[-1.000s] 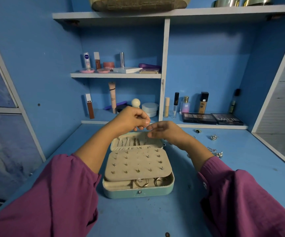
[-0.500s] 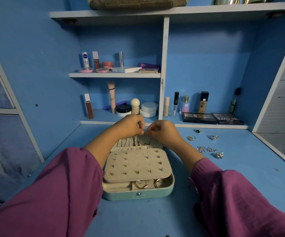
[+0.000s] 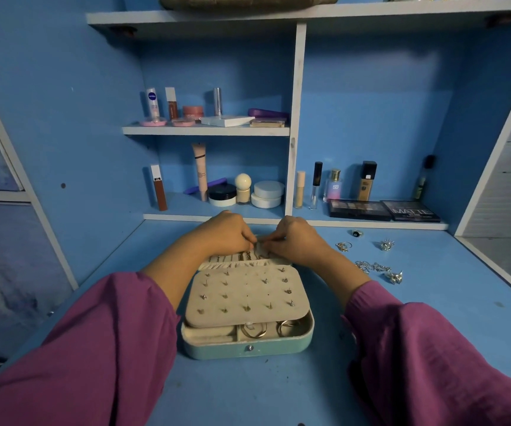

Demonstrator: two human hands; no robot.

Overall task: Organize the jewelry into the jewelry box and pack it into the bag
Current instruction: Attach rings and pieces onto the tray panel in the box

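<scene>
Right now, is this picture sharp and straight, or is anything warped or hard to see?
Head view: wide-angle lens bows the shelf edges; light dim and blue-tinted; jewelry box sharp; whatever the left hand and right hand pinch is too small to make out.

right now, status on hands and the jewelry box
Left hand and right hand pinching at jewelry box lid. Loose jewelry waits right. Nothing blocking.

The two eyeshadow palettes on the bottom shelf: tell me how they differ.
The left palette shows rows of small colour pans through its lid, while the right palette has a dark lid printed MATTE in large letters. The left palette looks longer than the right palette. The left palette lies nearer the foundation bottle; the right palette lies nearer the cabinet's side wall. Both are flat, black, closed and lie side by side.
</scene>
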